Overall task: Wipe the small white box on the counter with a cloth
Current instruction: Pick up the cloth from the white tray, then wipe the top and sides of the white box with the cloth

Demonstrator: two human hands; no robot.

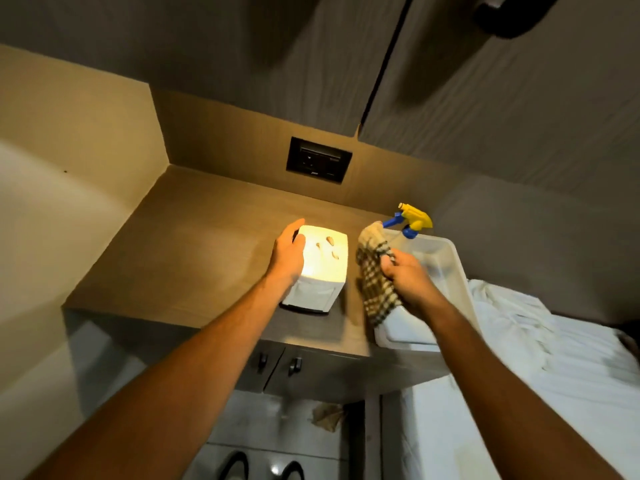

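Observation:
The small white box (323, 268) stands on the wooden counter (194, 237), brightly lit on top with a few small brown marks. My left hand (289, 254) grips its left side, fingers over the far top edge. My right hand (407, 277) is just right of the box, closed on a beige and brown checked cloth (375, 271) that hangs bunched above the counter. A small gap separates the cloth from the box.
A translucent plastic tub (446, 258) sits at the counter's right end with a yellow and blue spray bottle (412, 220) in it. A black socket plate (318, 160) is on the back wall. Cabinet doors hang overhead; white bedding (540, 341) lies to the right.

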